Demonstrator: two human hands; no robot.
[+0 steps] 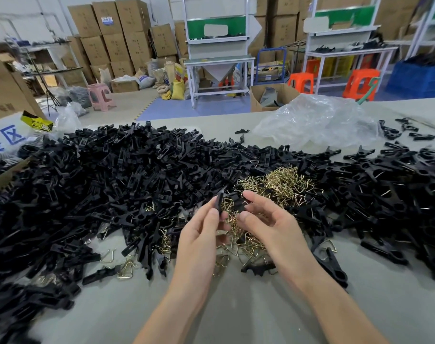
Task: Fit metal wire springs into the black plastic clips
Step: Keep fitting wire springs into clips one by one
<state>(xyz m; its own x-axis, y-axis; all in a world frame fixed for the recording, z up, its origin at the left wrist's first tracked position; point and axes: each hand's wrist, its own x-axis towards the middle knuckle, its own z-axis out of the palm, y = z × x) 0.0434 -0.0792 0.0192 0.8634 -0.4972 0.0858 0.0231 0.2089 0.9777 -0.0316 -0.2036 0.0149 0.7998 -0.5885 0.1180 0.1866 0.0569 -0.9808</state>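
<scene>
On the grey table (236,306) in front of the person, a great heap of black plastic clips (99,175) sprawls from the far left round to the right edge. Set into it, right of centre, is a smaller pile of brass-coloured wire springs (281,182), bent into little triangles, with more scattered nearer in. Over those nearer springs the two hands are raised close together. The left hand (201,234) pinches one slim black clip half (219,202) upright between thumb and fingertips. The right hand (271,222) has its thumb and forefinger curled round what looks like a second black piece (240,206), though that one is hard to make out. No spring is in either hand that I can see, so this looks like the pairing step. Next, I'd judge, the halves need lining up and a spring picked from just below.
</scene>
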